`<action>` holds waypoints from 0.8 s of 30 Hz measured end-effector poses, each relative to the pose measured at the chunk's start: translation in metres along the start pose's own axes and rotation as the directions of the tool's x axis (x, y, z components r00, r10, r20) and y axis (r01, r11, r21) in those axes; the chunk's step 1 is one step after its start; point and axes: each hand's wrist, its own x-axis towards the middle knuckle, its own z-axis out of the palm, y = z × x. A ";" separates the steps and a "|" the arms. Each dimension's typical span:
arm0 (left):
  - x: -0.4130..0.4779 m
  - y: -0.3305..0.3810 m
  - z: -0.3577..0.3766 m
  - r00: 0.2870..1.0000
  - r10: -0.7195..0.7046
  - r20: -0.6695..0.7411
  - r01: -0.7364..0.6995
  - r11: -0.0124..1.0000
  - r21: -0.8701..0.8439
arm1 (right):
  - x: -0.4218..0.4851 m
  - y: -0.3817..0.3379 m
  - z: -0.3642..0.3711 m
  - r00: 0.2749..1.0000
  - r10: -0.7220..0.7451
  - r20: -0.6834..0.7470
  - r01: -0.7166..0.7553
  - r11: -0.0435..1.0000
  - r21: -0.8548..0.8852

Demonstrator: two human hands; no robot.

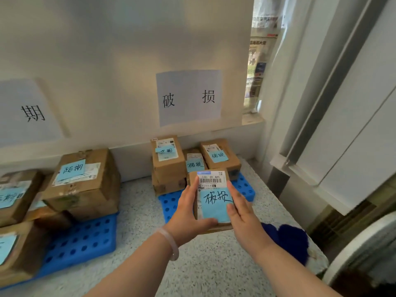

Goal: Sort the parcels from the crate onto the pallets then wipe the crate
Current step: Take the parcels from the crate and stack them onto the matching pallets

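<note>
I hold a small cardboard parcel (212, 196) with a barcode label and a blue handwritten note between both hands, just above the front of the right blue pallet (169, 205). My left hand (188, 211) grips its left side and bottom edge. My right hand (240, 209) presses flat along its right side. Behind it on that pallet stand several brown parcels (168, 161) with blue notes, under a paper wall sign (189, 97). The crate is not in view.
A second blue pallet (81, 241) at the left carries larger brown parcels (83, 181) with blue notes, below another paper sign (30, 110). Speckled floor lies between the pallets. A dark blue fluffy object (289, 239) lies at the right, near a white door frame (321, 125).
</note>
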 end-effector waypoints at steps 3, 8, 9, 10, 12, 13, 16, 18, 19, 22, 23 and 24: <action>0.011 -0.006 -0.010 1.000 -0.006 -0.014 0.006 1.000 -0.022 | 0.014 -0.004 0.008 1.000 -0.022 0.005 0.022 0.999 -0.027; 0.045 -0.010 -0.010 0.997 -0.023 -0.074 0.022 0.999 -0.025 | 0.052 -0.001 0.005 1.000 0.012 0.002 -0.011 0.999 -0.037; 0.053 -0.008 -0.009 0.996 -0.031 -0.089 0.028 0.999 -0.029 | 0.061 0.000 0.001 1.000 0.030 -0.008 -0.030 0.999 -0.041; 0.063 -0.006 -0.007 0.994 -0.038 -0.098 0.035 0.999 -0.036 | 0.070 0.001 -0.003 0.999 0.046 -0.015 -0.046 0.998 -0.036; 0.083 -0.003 -0.002 0.995 -0.043 -0.094 0.040 0.999 -0.036 | 0.091 0.005 -0.015 0.998 0.066 -0.023 -0.066 0.998 -0.023; 0.094 -0.002 0.001 0.995 -0.045 -0.088 0.042 0.999 -0.033 | 0.103 0.007 -0.021 0.997 0.070 -0.027 -0.070 0.997 -0.023; 0.132 0.001 0.008 0.995 -0.052 -0.089 0.050 0.998 -0.027 | 0.144 0.010 -0.039 0.997 0.077 -0.006 -0.077 0.997 -0.032; 0.158 0.003 0.013 0.993 -0.073 -0.090 0.071 0.997 -0.016 | 0.172 0.013 -0.050 0.996 0.082 0.017 -0.082 0.996 -0.044; 0.170 0.004 0.016 0.992 -0.088 -0.090 0.088 0.996 -0.007 | 0.186 0.015 -0.055 0.997 0.079 0.023 -0.078 0.995 -0.061; 0.204 0.003 0.025 0.984 -0.140 -0.108 0.144 0.989 0.028 | 0.222 0.027 -0.066 0.996 0.082 0.048 -0.077 0.993 -0.090; 0.214 0.001 0.028 0.982 -0.153 -0.112 0.158 0.987 0.040 | 0.232 0.031 -0.068 0.995 0.087 0.054 -0.082 0.993 -0.085; 0.223 0.000 0.030 0.980 -0.166 -0.113 0.173 0.984 0.053 | 0.241 0.035 -0.070 0.994 0.094 0.060 -0.089 0.993 -0.080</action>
